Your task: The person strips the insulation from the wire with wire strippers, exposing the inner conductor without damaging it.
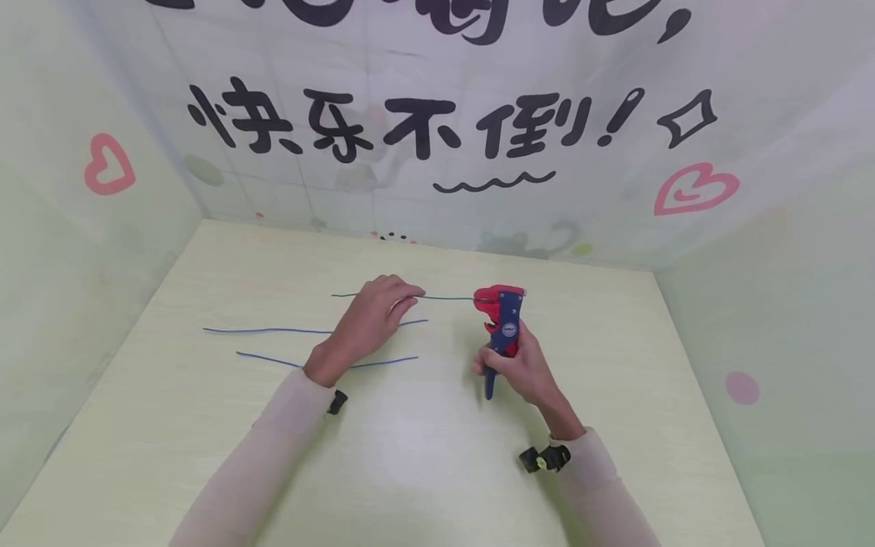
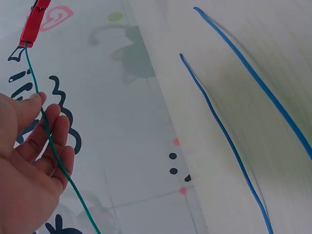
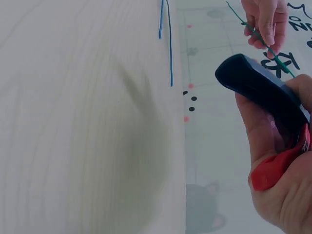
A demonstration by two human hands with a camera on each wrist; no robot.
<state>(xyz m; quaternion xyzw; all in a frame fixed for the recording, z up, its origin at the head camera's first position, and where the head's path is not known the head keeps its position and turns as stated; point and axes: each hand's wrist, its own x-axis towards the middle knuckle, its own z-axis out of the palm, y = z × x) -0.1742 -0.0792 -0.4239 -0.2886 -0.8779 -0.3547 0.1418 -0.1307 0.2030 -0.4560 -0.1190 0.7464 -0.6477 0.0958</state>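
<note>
My left hand (image 1: 379, 308) pinches a thin green wire (image 2: 53, 146) between thumb and fingers. From there the wire runs straight to the right, its end in the red jaws of a wire stripper (image 1: 507, 311). My right hand (image 1: 516, 365) grips the stripper's handles, dark blue and red, with the head pointing away from me. In the right wrist view the dark handle (image 3: 263, 85) lies across the fingers. Two blue wires lie on the table under the left forearm: a farther blue wire (image 1: 266, 330) and a nearer blue wire (image 1: 386, 362).
The pale wood-grain table (image 1: 424, 471) ends at a printed fabric backdrop (image 1: 410, 205) behind, with more fabric walls at both sides. Black wrist cameras sit on both wrists, the right camera (image 1: 547, 459) more plainly seen.
</note>
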